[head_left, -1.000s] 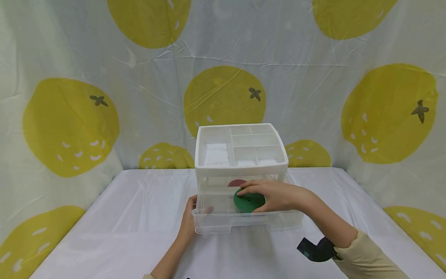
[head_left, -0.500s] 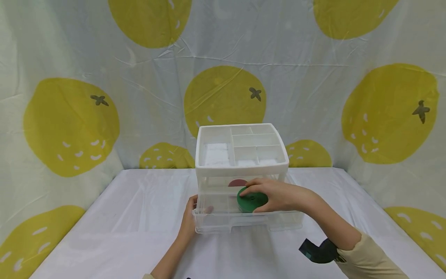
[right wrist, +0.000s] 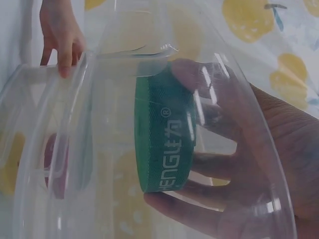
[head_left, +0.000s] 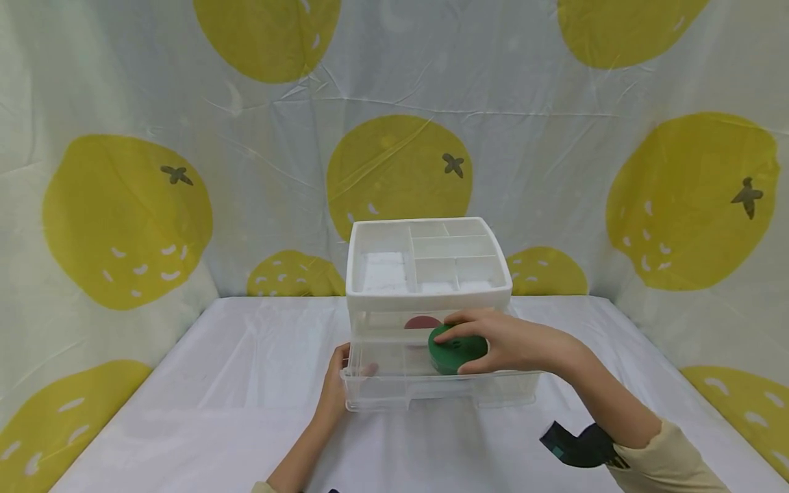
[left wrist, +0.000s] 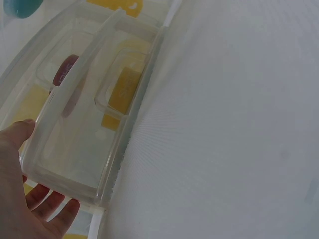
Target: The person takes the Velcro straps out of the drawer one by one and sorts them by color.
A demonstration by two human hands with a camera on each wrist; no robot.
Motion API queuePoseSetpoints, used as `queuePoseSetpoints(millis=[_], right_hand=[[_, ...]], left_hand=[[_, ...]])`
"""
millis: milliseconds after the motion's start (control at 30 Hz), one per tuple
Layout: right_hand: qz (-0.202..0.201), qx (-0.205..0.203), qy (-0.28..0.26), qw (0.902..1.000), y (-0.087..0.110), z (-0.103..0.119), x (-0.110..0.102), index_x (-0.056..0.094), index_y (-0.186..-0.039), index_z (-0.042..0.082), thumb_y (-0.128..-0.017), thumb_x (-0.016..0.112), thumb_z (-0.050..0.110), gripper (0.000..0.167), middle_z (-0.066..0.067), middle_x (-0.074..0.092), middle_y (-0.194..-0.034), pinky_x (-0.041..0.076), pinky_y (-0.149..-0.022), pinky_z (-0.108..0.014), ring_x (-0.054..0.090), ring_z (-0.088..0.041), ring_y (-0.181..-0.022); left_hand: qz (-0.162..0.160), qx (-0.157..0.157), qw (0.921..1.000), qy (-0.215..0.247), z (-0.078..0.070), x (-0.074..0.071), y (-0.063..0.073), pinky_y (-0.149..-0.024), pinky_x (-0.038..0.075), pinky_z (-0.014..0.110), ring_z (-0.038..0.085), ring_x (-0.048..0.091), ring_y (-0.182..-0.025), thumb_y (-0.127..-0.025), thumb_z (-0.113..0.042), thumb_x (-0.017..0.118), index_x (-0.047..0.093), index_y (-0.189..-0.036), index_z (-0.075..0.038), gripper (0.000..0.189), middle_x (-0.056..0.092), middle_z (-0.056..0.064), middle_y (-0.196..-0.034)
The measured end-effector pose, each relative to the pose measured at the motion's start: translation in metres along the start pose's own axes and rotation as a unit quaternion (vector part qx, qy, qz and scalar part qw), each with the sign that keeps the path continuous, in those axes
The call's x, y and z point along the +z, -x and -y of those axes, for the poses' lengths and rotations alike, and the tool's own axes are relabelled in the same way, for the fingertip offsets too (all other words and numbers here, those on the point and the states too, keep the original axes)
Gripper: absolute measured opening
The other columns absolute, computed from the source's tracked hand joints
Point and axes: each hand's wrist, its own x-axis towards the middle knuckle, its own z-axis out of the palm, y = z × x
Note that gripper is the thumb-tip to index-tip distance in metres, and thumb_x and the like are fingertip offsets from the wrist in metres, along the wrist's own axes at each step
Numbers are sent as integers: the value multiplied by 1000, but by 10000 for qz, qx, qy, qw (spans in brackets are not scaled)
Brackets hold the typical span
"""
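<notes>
Right hand: gripping green roll, just behind clear drawer's front | left hand: gripping drawer box, left side | I'd brace box firmly, shift roll gently, avoid knocking rim

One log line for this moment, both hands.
left hand: grips side of drawer unit; right hand: grips green roll at open drawer; red roll: inside drawer unit

Roll: green, white lettering along its side (right wrist view). Drawer: clear, colourless. Top tray: white. Disc: dull red. Surface: white. Backdrop at its far edge: whitish, large yellow fruit print, dark stem marks. Sleeve, near right corner: beige.
</notes>
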Motion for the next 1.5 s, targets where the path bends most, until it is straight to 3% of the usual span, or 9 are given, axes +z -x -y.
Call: queuePoseSetpoints(millis=[267, 667, 933, 1200, 1333, 1500], right_hand=[[-112, 288, -227, 9993, 9, 1, -7, 58, -120, 29, -81, 64, 40, 41, -2, 45, -134, 48, -80, -29, 44, -22, -115], [-772, -73, 263, 9966, 25, -3, -14, 60, -119, 25, -82, 62, 44, 41, -3, 46, -133, 49, -81, -30, 47, -24, -114], [-1293, -148, 249, 9912, 39, -8, -13, 61, -117, 26, -81, 66, 34, 37, -5, 46, -134, 49, -78, -26, 46, -26, -114], [-1709, -41, 159, 9852, 52, -12, -13, 60, -119, 24, -79, 69, 30, 41, -6, 43, -135, 49, -73, -24, 43, -29, -115], [-1930, -25, 194, 9810, 58, -16, -11, 60, -120, 24, -78, 71, 27, 43, -7, 44, -134, 49, -71, -23, 42, -30, -115], [-2326, -145, 421, 9715, 66, -22, -10, 59, -119, 25, -74, 74, 22, 48, -4, 45, -133, 49, -71, -22, 42, -21, -113]], left_hand=[[-79, -51, 10000, 14, 19, 2, -4, -78, 44, 28, 16, 50, -96, -78, -19, 71, 43, -123, -7, 55, 54, 10, -112], [-70, -115, 9999, 99, 18, 2, -5, -77, 44, 26, 16, 50, -95, -77, -17, 71, 43, -123, -7, 54, 54, 10, -112], [70, -172, 9998, 106, -16, -1, 7, -74, 45, 27, 21, 50, -94, -79, -9, 67, 42, -121, 2, 51, 53, 18, -110], [14, -88, 9997, 231, -17, -2, 8, -73, 46, 24, 17, 50, -93, -78, -12, 68, 43, -121, 0, 51, 54, 15, -111], [28, -139, 9996, 225, -11, -1, 5, -74, 46, 24, 17, 49, -93, -78, -11, 68, 43, -121, -1, 51, 53, 14, -111], [-9, -95, 9999, 139, 11, 2, -4, -75, 45, 25, 17, 50, -95, -78, -13, 69, 42, -123, -4, 53, 54, 12, -112]])
